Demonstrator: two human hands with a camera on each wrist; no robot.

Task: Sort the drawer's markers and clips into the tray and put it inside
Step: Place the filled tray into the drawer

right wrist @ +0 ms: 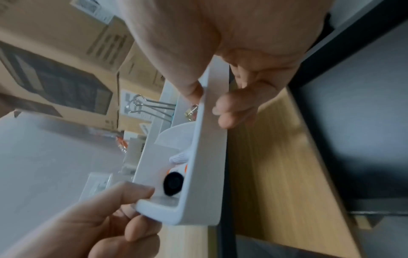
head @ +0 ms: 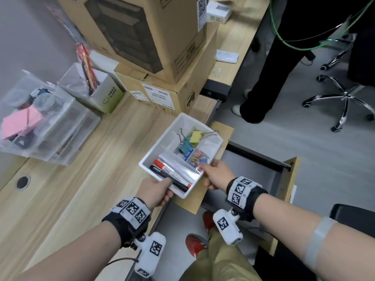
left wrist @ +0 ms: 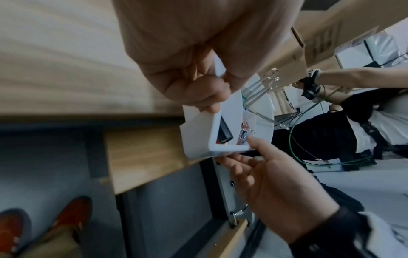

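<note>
A white divided tray (head: pixel 217 141) is held at the desk's right edge, over the desk end panel. My left hand (head: pixel 157 189) grips its near left corner, thumb inside the rim. My right hand (head: pixel 216 176) grips the near right rim (right wrist: pixel 209 139). Inside lie a black marker (head: pixel 172 178), a red-capped marker (head: pixel 162 166) and a clear-wrapped one. Yellow and teal binder clips (head: pixel 191 139) fill the far compartment; small coloured clips (head: pixel 197 158) sit in the right one. The open drawer (head: pixel 253 175) lies below right, its dark inside bare where seen.
Stacked cardboard boxes (head: pixel 154 47) stand on the wooden desk (head: pixel 91 169) behind the tray. Clear plastic organisers (head: pixel 44 118) sit at the left. Another person's dark trousers (head: pixel 263 78) and an office chair base (head: pixel 341 98) are on the floor beyond the drawer. My red shoes (head: pixel 196 244) are below.
</note>
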